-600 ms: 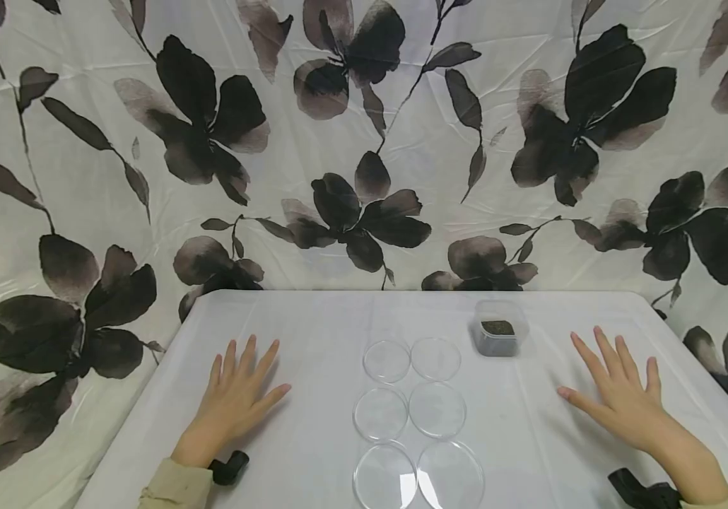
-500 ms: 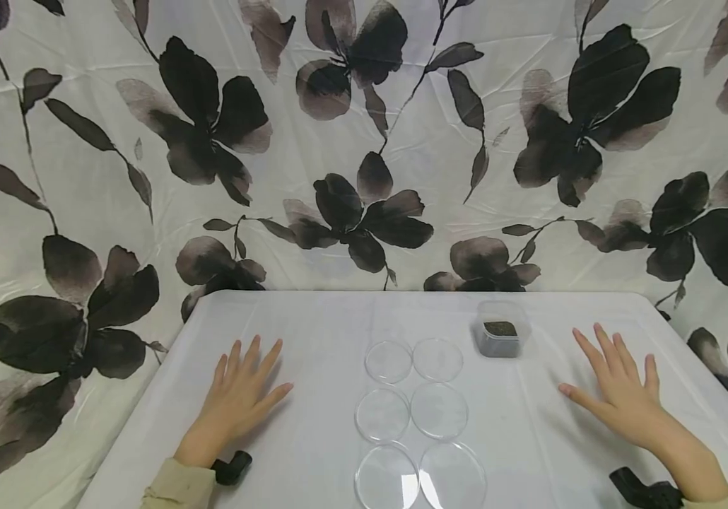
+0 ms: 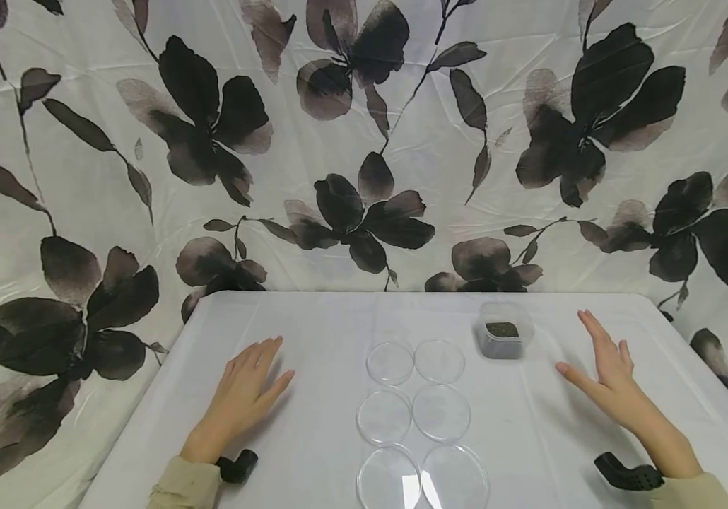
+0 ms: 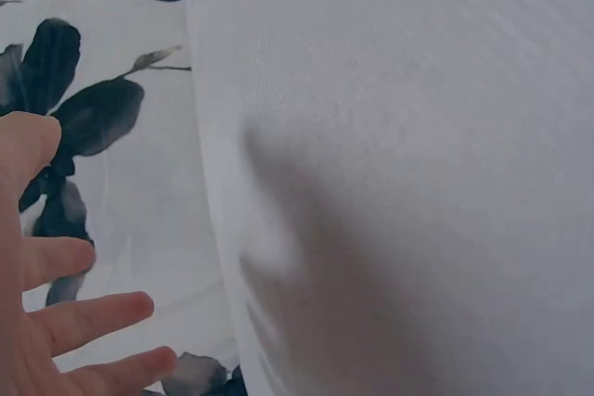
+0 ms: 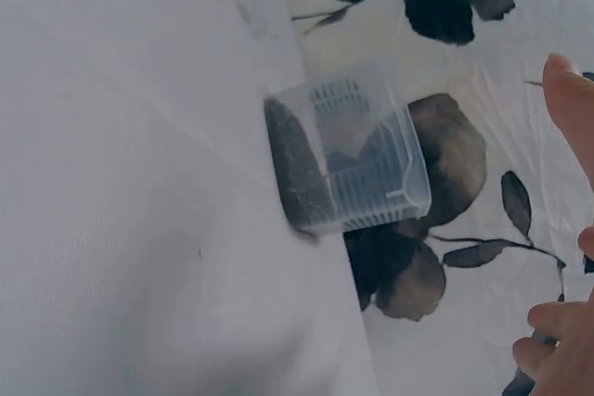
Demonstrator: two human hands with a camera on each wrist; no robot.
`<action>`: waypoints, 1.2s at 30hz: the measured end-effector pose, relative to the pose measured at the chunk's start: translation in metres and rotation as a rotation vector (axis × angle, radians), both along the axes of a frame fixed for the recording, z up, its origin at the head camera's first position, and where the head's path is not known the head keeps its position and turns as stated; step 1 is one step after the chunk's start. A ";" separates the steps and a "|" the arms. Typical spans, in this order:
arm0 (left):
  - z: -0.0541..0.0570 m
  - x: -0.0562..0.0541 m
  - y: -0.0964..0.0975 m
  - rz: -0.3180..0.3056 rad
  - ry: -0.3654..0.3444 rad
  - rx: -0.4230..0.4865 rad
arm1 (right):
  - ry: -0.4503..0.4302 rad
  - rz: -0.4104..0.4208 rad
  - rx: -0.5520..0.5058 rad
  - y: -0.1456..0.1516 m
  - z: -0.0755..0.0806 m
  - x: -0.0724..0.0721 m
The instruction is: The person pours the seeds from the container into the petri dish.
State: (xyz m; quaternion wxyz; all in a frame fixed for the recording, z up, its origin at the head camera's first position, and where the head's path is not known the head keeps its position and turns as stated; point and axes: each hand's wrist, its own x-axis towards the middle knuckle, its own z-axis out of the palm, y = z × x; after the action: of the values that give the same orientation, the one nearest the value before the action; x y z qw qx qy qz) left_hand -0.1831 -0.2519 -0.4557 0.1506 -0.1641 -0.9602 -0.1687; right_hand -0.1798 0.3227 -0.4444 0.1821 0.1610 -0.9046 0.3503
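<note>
My left hand (image 3: 239,392) is held over the left part of the white table, palm down, thumb spread from the fingers, holding nothing. In the left wrist view, its fingers (image 4: 93,322) are extended. On the other side, my right hand (image 3: 615,385) hovers, turned partly on edge with its thumb apart; nothing is in it. Nearest to it stands a clear plastic container (image 3: 500,346) with dark, grainy material (image 5: 297,164) at its bottom. Between the hands lie several clear round dishes, perhaps petri dishes, in two columns, including a far-left dish (image 3: 389,363) and a near-right dish (image 3: 455,477).
The white table (image 3: 313,318) has its far edge against a hanging cloth (image 3: 466,155) with dark flowers. A black wrist camera mount (image 3: 237,466) sits at the left wrist, and another mount (image 3: 627,472) at the right.
My right hand has turned more on edge and its fingers have drawn together. The left hand's fingers have also closed up side by side. Dishes and container stay put.
</note>
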 end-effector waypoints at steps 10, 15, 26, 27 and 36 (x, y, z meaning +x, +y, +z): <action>-0.013 -0.016 0.012 -0.089 -0.092 0.297 | -0.135 0.061 -0.211 -0.014 -0.002 -0.015; -0.016 -0.025 0.024 -0.161 -0.053 0.447 | -0.182 0.095 -0.315 -0.022 -0.005 -0.025; -0.026 -0.046 0.057 -0.249 -0.082 0.609 | -0.277 0.084 -0.489 -0.040 -0.008 -0.047; -0.027 -0.048 0.060 -0.246 -0.097 0.625 | -0.280 0.081 -0.506 -0.041 -0.009 -0.049; -0.035 -0.067 0.087 -0.317 -0.306 0.865 | -0.359 0.112 -0.926 -0.060 -0.019 -0.068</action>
State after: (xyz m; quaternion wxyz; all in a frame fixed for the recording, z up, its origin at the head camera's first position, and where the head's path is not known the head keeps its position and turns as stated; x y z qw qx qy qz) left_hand -0.2498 -0.1645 -0.4902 0.0346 -0.2038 -0.7763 -0.5954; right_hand -0.2476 0.2627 -0.4635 0.0568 0.0485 -0.6610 0.7467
